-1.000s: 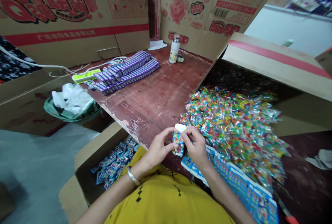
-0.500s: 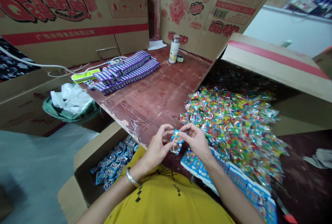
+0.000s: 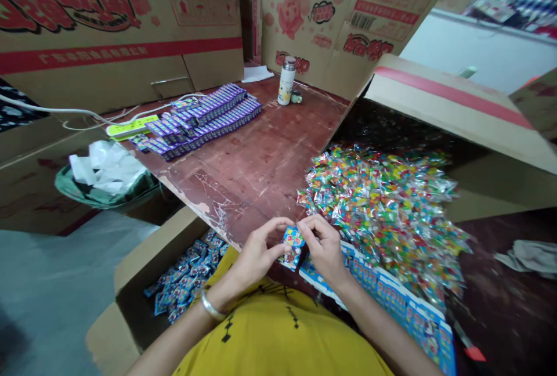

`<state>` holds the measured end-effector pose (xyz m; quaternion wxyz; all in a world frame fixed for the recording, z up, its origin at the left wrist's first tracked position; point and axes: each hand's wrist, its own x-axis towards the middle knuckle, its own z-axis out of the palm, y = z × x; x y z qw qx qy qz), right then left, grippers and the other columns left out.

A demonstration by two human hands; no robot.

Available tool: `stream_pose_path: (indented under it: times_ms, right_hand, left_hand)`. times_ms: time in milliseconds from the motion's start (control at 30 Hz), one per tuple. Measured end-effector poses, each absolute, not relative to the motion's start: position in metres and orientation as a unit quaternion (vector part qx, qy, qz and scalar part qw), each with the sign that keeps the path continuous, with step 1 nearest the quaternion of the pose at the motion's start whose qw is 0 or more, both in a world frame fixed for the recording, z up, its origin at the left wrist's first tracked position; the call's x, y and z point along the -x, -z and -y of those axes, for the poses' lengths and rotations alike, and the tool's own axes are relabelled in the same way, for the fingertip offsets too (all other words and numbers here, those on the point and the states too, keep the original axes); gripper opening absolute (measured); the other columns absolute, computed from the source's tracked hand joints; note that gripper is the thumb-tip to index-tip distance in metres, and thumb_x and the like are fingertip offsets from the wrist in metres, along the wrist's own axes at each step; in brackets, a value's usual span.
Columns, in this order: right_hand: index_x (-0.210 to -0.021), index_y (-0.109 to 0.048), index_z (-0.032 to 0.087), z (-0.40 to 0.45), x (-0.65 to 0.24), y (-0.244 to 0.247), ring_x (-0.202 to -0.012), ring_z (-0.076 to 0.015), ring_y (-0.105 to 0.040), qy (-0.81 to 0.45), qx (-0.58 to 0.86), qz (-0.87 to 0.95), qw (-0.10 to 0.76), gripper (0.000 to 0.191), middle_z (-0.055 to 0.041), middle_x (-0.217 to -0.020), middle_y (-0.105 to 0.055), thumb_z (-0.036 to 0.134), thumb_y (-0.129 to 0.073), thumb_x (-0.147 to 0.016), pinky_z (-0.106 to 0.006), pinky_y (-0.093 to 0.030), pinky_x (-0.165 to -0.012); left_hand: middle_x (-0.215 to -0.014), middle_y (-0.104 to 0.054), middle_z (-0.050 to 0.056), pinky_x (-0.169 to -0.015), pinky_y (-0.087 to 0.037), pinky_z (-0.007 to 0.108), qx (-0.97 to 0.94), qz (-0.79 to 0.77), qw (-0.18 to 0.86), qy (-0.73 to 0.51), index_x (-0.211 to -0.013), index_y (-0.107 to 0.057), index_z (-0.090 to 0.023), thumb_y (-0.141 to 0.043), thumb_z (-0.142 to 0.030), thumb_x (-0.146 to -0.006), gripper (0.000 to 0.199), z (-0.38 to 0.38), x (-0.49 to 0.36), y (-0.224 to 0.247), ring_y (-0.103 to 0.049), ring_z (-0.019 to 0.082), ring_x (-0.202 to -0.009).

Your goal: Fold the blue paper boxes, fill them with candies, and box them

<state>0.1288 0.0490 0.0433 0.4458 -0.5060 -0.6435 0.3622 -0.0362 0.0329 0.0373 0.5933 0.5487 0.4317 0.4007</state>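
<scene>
A small blue candy box (image 3: 291,251) with a colourful print is held in front of my body, above the near edge of the table. My left hand (image 3: 257,255) pinches it from the left, thumb on its front face. At its upper right corner, the fingertips of my right hand (image 3: 324,248) are closed on it. Under my right forearm lies a long row of overlapping flat blue cartons (image 3: 407,306). Beyond that row spreads a heap of clear bags of colourful candy (image 3: 378,208). Below left, an open cardboard box (image 3: 150,248) contains many small blue boxes (image 3: 191,277).
Purple boxes (image 3: 209,118) are stacked in rows on the red-brown table (image 3: 243,161). A white bottle (image 3: 286,81) stands at the back beside a small cup (image 3: 296,97). White sheets (image 3: 113,167) fill a green-lined container at left. A tipped carton (image 3: 452,94) leans over the candy heap.
My right fingers have closed in at the box's upper corner, and more of its front shows. The whole view has shifted slightly, so the surroundings sit further left.
</scene>
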Motion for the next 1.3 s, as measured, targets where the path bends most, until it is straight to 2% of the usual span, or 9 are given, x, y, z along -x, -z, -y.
stream_pose_path:
  times_ms: [167, 233, 367, 533, 800, 900, 1033, 1133, 1300]
  right_hand:
    - [-0.105, -0.066, 0.024, -0.035, -0.148, -0.037, -0.093, -0.0191, -0.062, -0.373, 0.467, 0.722, 0.348, 0.02, -0.0054, -0.102, -0.066, 0.029, -0.053, -0.092, -0.032, -0.049, -0.082]
    - [-0.119, -0.06, 0.026, -0.035, -0.176, -0.032, -0.091, -0.0195, -0.063, -0.331, 0.503, 0.737, 0.306, 0.029, -0.0046, -0.103, -0.066, 0.029, -0.057, -0.089, -0.033, -0.051, -0.08]
    - [-0.107, -0.065, 0.026, -0.037, -0.234, -0.019, -0.097, -0.0251, -0.06, -0.198, 0.585, 0.762, 0.193, 0.022, -0.0059, -0.103, -0.065, 0.035, -0.059, -0.087, -0.041, -0.05, -0.083]
    - [-0.116, -0.062, 0.025, -0.042, -0.24, 0.001, -0.108, -0.0341, -0.052, -0.098, 0.599, 0.786, 0.116, 0.057, -0.0108, -0.115, -0.059, 0.048, -0.078, -0.066, -0.049, -0.048, -0.086]
    - [-0.096, -0.064, 0.025, -0.045, -0.216, -0.003, -0.099, -0.0276, -0.056, -0.137, 0.564, 0.784, 0.22, 0.019, -0.007, -0.099, -0.064, 0.034, -0.068, -0.08, -0.044, -0.047, -0.088]
    - [-0.081, -0.058, 0.022, -0.04, -0.211, -0.01, -0.071, -0.0202, -0.06, -0.263, 0.594, 0.693, 0.313, 0.018, -0.0021, -0.074, -0.062, 0.038, -0.058, -0.088, -0.033, -0.05, -0.066]
    - [-0.078, -0.051, 0.022, -0.039, -0.197, -0.018, -0.039, -0.012, -0.046, -0.445, 0.61, 0.518, 0.402, 0.029, 0.0051, -0.056, -0.052, 0.049, -0.06, -0.084, -0.024, -0.038, -0.038]
    - [-0.089, -0.057, 0.021, -0.036, -0.186, -0.027, -0.041, -0.0132, -0.049, -0.477, 0.583, 0.487, 0.442, 0.027, 0.0038, -0.058, -0.054, 0.048, -0.055, -0.087, -0.025, -0.041, -0.039]
    - [-0.126, -0.052, 0.024, -0.024, -0.175, -0.035, -0.059, -0.0142, -0.057, -0.489, 0.494, 0.591, 0.41, 0.038, 0.0008, -0.077, -0.06, 0.039, -0.053, -0.091, -0.027, -0.049, -0.056]
  left_hand:
    - [-0.1, -0.067, 0.003, -0.075, -0.05, 0.026, -0.594, -0.454, 0.596, -0.294, -0.111, -0.055, -0.021, -0.057, -0.021, -0.082, 0.029, -0.033, 0.074, -0.047, -0.063, 0.018, -0.087]
    - [-0.098, -0.068, 0.002, -0.076, -0.05, 0.027, -0.624, -0.486, 0.566, -0.232, -0.109, -0.057, -0.023, -0.053, -0.025, -0.084, 0.026, -0.033, 0.107, -0.054, -0.063, 0.018, -0.086]
    - [-0.106, -0.07, 0.001, -0.082, -0.049, 0.031, -0.686, -0.561, 0.458, -0.07, -0.113, -0.063, -0.03, -0.061, -0.026, -0.076, 0.037, -0.034, 0.171, -0.063, -0.064, 0.024, -0.094]
    - [-0.12, -0.066, 0.005, -0.094, -0.045, 0.037, -0.708, -0.574, 0.394, -0.114, -0.119, -0.061, -0.026, -0.061, -0.033, -0.078, 0.041, -0.036, 0.153, -0.052, -0.061, 0.028, -0.108]
    - [-0.107, -0.068, 0.006, -0.086, -0.048, 0.033, -0.752, -0.472, 0.41, -0.208, -0.111, -0.062, -0.024, -0.063, -0.032, -0.081, 0.031, -0.03, 0.033, -0.021, -0.064, 0.023, -0.095]
    - [-0.118, -0.063, 0.01, -0.093, -0.046, 0.039, -0.745, -0.471, 0.403, -0.247, -0.123, -0.054, -0.023, -0.068, -0.04, -0.077, 0.051, -0.027, 0.01, -0.015, -0.06, 0.028, -0.107]
    - [-0.13, -0.055, 0.014, -0.101, -0.041, 0.046, -0.743, -0.461, 0.397, -0.28, -0.137, -0.041, -0.021, -0.072, -0.045, -0.072, 0.076, -0.026, -0.007, -0.018, -0.053, 0.032, -0.118]
    - [-0.125, -0.057, 0.012, -0.1, -0.042, 0.044, -0.701, -0.464, 0.438, -0.318, -0.135, -0.046, -0.023, -0.07, -0.042, -0.076, 0.066, -0.032, -0.008, -0.026, -0.054, 0.03, -0.115]
    - [-0.119, -0.063, 0.01, -0.097, -0.043, 0.039, -0.538, -0.33, 0.701, -0.332, -0.13, -0.054, -0.018, -0.069, -0.039, -0.078, 0.057, -0.046, 0.009, -0.038, -0.058, 0.026, -0.111]
